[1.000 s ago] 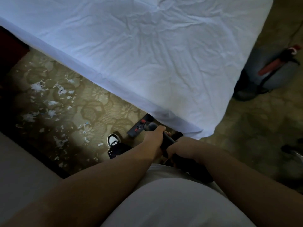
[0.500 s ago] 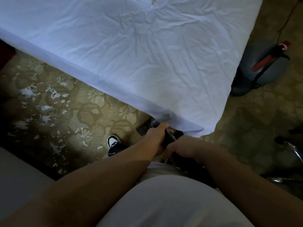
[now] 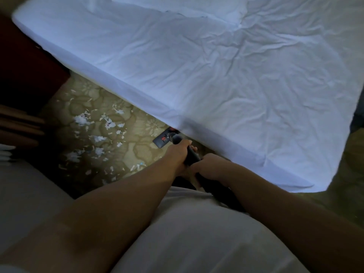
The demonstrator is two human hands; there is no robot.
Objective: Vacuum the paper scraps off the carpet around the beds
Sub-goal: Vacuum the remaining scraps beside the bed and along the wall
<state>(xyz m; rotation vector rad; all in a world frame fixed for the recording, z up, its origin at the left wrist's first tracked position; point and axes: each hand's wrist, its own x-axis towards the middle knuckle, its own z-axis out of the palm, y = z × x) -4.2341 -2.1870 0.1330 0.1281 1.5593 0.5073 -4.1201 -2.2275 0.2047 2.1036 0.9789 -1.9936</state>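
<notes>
Gripping the vacuum wand (image 3: 191, 155), left hand (image 3: 180, 152) and right hand (image 3: 208, 166) curl fingers round it. Its floor head (image 3: 162, 139) sits at the bed (image 3: 216, 75) edge; paper scraps (image 3: 98, 138) litter the carpet (image 3: 137, 152) leftward, so the next pass probably belongs there.

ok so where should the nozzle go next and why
Probably sweep the nozzle left, away from the bed and into the scraps. The left hand and right hand both grip the wand. The nozzle sits at the bed's edge, and most of the scraps lie on the carpet to its left.
</notes>
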